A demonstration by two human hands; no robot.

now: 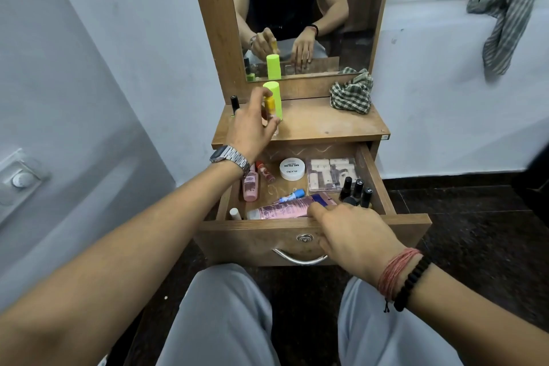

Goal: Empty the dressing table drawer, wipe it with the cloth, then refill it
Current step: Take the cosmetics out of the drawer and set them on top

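Note:
The wooden drawer (410, 221) stands pulled out and holds several cosmetics: a pink tube (282, 208), a white round tin (292, 168), a pink bottle (251, 186), dark nail polish bottles (358, 189) and a clear packet (331, 173). My left hand (252, 129) pinches a small yellow-capped bottle (269, 105) just above the tabletop (320, 123), in front of a lime green bottle (274, 96). My right hand (353, 232) rests on the drawer's front edge, its fingertips at the pink tube. The checked cloth (352, 92) lies crumpled at the tabletop's back right.
A black nail polish bottle (235, 103) stands at the tabletop's back left. The mirror (300, 9) rises behind the tabletop. Another checked cloth (508, 9) hangs on the ledge at right. A pale wall panel is on the left; my knees are below the drawer handle (298, 258).

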